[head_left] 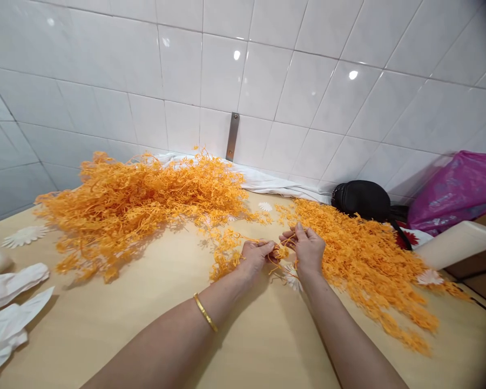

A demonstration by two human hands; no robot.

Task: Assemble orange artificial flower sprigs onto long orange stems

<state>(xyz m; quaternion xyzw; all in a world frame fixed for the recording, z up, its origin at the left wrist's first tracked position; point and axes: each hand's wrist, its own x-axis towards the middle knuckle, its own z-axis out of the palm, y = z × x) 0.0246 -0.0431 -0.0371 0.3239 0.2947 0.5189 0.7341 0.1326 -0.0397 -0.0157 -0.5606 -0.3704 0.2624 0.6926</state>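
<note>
My left hand (259,256), with a gold bangle on its wrist, is closed on an orange artificial flower sprig (225,253) whose frilly end spreads out to the left. Just to the right, my right hand (309,247) pinches thin orange stems of the sprig between thumb and fingers. A white daisy-like flower head (292,277) lies on the table beneath the hands. Behind and left of them rises a large heap of orange sprigs (146,197). Another orange pile (368,265) spreads out to the right, beside my right forearm.
White crumpled tissues (8,316) lie at the left edge of the wooden table (157,313). A black pouch (361,199), a purple plastic bag (457,189) and a cream tube-like bottle (461,243) sit at the right. White cloth (263,181) runs along the tiled wall.
</note>
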